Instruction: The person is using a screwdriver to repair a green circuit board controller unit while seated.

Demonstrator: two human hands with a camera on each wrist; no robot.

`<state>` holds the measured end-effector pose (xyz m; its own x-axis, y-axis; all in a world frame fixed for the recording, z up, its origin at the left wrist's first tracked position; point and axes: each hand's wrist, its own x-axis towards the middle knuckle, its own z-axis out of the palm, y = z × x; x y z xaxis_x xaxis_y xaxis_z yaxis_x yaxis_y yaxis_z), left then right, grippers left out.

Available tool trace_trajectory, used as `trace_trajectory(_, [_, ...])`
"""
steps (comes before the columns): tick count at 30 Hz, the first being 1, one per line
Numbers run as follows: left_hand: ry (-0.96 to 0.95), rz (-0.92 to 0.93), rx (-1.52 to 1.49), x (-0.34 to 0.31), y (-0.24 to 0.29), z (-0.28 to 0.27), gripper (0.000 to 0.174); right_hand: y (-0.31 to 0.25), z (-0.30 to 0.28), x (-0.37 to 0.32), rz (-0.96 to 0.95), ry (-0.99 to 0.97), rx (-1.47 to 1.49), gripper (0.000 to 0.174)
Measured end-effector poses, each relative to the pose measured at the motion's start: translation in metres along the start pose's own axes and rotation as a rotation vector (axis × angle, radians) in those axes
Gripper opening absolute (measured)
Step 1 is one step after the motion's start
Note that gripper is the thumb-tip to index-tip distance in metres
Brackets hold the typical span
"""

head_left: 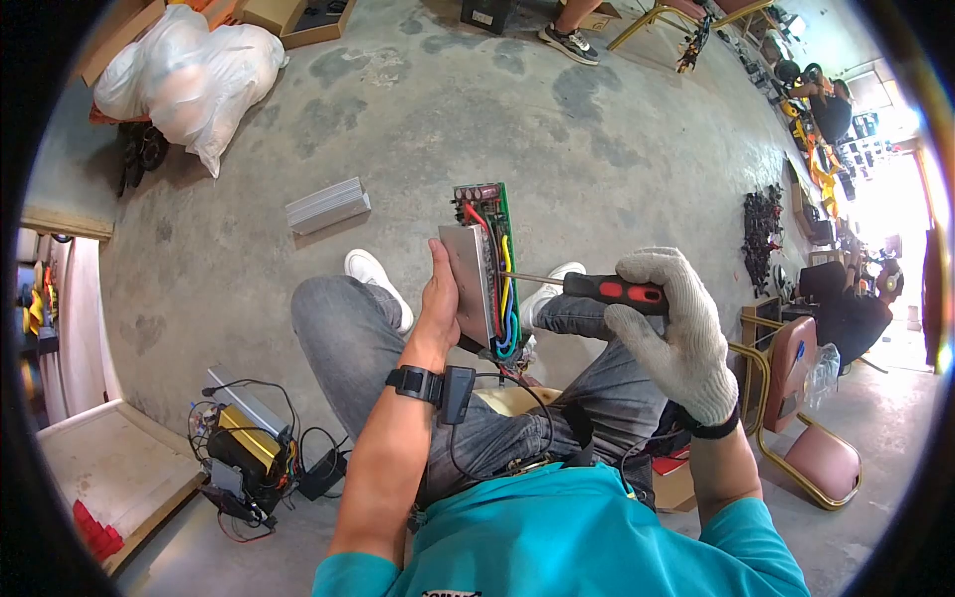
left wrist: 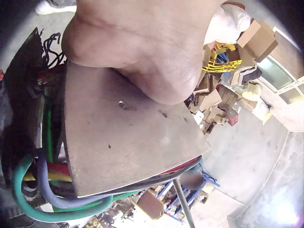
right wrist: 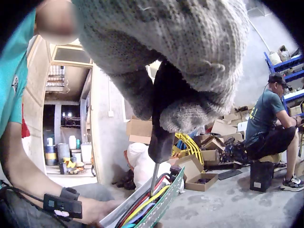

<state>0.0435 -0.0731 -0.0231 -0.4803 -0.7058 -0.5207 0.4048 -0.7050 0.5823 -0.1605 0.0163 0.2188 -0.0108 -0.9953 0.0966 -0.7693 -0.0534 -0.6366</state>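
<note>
My bare left hand (head_left: 436, 303) grips a green circuit board assembly (head_left: 505, 204) by the flat metal plate (head_left: 464, 269) along its side, holding it upright above my lap. Red, yellow, blue and green wires (head_left: 509, 323) run between plate and board. In my right hand (head_left: 684, 338), which wears a white knit glove, is a screwdriver (head_left: 609, 289) with a black and red handle. Its shaft points left, and the tip reaches in among the wires beside the plate. From the right wrist, the shaft (right wrist: 155, 178) slants down into that gap, its end hidden by wires.
A ribbed silver metal housing (head_left: 328, 206) lies on the concrete floor ahead. A gold-coloured device (head_left: 247, 438) with loose cables sits at left, near a pale ledge (head_left: 109, 458). White bags (head_left: 189, 85) are at far left; a chair (head_left: 811, 453) stands at right. Other people sit farther off.
</note>
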Motion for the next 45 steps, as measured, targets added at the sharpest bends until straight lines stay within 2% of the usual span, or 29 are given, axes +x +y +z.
trace_trajectory(20, [0.002, 0.021, -0.016, -0.01, 0.01, 0.011, 0.089, -0.009, 0.002, -0.001, -0.213, -0.028, -0.092, 0.047])
trace_trajectory(27, [-0.017, 0.022, -0.03, -0.008, 0.008, 0.01, 0.088, -0.008, 0.001, -0.002, -0.245, -0.051, -0.076, 0.045])
trace_trajectory(32, [0.045, -0.004, -0.055, -0.01, 0.01, 0.014, 0.085, -0.009, 0.003, -0.005, -0.238, -0.044, -0.089, 0.042])
trace_trajectory(36, [-0.022, 0.024, -0.047, -0.009, 0.008, 0.01, 0.087, -0.009, 0.003, -0.004, -0.255, -0.046, -0.097, 0.041])
trace_trajectory(45, [0.009, -0.002, -0.021, -0.009, 0.008, 0.011, 0.09, -0.009, 0.0, -0.002, -0.252, -0.074, -0.116, 0.039])
